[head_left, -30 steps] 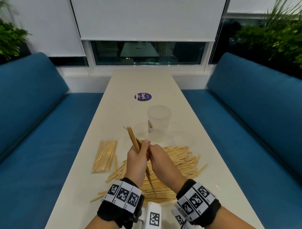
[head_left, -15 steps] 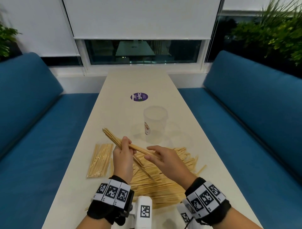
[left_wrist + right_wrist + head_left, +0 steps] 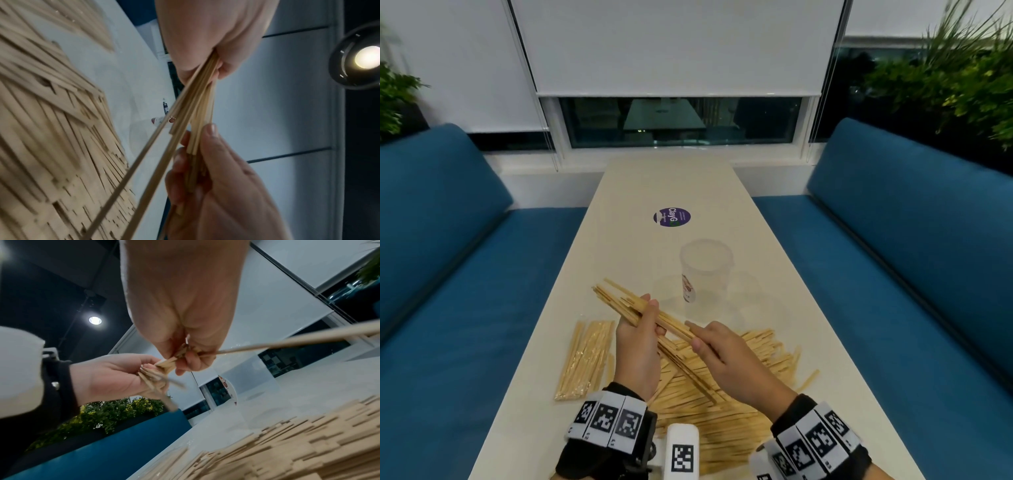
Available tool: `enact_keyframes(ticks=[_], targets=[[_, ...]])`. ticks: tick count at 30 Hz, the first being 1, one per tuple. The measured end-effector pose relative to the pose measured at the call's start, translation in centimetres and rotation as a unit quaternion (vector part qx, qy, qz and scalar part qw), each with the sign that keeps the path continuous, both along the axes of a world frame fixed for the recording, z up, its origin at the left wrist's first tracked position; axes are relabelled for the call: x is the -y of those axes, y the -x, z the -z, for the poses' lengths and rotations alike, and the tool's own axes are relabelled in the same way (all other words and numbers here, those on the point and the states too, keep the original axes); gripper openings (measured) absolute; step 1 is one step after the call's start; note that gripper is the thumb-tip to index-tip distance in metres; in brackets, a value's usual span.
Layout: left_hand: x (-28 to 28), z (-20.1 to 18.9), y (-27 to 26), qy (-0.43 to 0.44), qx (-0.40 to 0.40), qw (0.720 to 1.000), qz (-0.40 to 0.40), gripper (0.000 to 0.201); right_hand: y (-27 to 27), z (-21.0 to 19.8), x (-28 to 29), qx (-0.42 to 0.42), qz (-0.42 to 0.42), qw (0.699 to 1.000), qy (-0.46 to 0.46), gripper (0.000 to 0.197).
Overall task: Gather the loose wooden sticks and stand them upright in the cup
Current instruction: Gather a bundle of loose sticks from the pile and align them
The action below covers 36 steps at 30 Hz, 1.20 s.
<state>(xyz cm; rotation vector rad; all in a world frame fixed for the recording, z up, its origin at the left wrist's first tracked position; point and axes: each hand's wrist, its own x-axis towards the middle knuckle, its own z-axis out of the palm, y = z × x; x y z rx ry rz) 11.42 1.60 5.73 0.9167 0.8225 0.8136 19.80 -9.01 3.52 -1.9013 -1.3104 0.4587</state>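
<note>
My left hand (image 3: pixel 645 320) grips a bundle of thin wooden sticks (image 3: pixel 619 301) above the table, slanting from far left down toward me. My right hand (image 3: pixel 694 335) pinches the same bundle just to the right of the left hand. In the left wrist view the sticks (image 3: pixel 197 100) fan out unevenly between the left hand (image 3: pixel 207 65) and the right hand's thumb (image 3: pixel 209 131). In the right wrist view, fingers (image 3: pixel 185 360) curl round the stick ends. A clear plastic cup (image 3: pixel 706 270) stands upright beyond the hands with no sticks in it. Below the hands lies a big loose pile of sticks (image 3: pixel 750 387).
A wrapped pack of sticks (image 3: pixel 585 359) lies left of the pile. A purple round sticker (image 3: pixel 672 217) sits on the cream table (image 3: pixel 674 181) behind the cup. Blue benches (image 3: pixel 482 291) flank both long sides. A window wall closes the far end.
The bundle has swung from nearly upright to a low slant pointing far left. My right hand, spread beside it half a second ago, now pinches it.
</note>
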Motion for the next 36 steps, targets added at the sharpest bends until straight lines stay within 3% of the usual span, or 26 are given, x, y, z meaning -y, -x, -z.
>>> enact_keyframes(ticks=[3,7,12,18,23,27,31,36], targets=[[-0.2,0.5,-0.2,0.038,0.000,0.998,0.044,0.012,0.2,-0.1,-0.4,-0.001,-0.018,1.000,-0.007,0.043],[0.2,1.2,-0.5,0.028,-0.027,0.996,0.086,0.022,0.1,0.0,-0.8,-0.002,-0.031,0.999,-0.026,0.045],[0.4,0.8,-0.8,0.025,-0.017,0.999,0.041,0.022,0.0,0.1,-0.6,-0.100,0.009,0.993,-0.062,0.042],[0.8,-0.1,-0.8,-0.009,-0.022,0.999,0.025,0.025,-0.2,0.2,-0.4,-0.231,0.047,0.968,-0.082,0.016],[-0.2,0.2,-0.3,-0.044,-0.070,0.995,0.052,0.028,-0.8,0.5,-0.8,-0.231,0.095,0.966,-0.063,0.032],[-1.0,0.7,0.5,-0.131,-0.122,0.973,0.148,0.034,-2.0,-1.4,-1.0,-0.235,0.132,0.957,-0.104,0.033],[0.4,0.0,0.8,-0.257,-0.134,0.920,0.263,0.032,-1.8,-4.4,-1.4,-0.243,0.093,0.958,-0.123,0.037],[1.7,0.0,0.2,-0.295,-0.119,0.904,0.284,0.016,-0.5,-5.4,-2.0,-0.276,0.061,0.953,-0.107,0.035]])
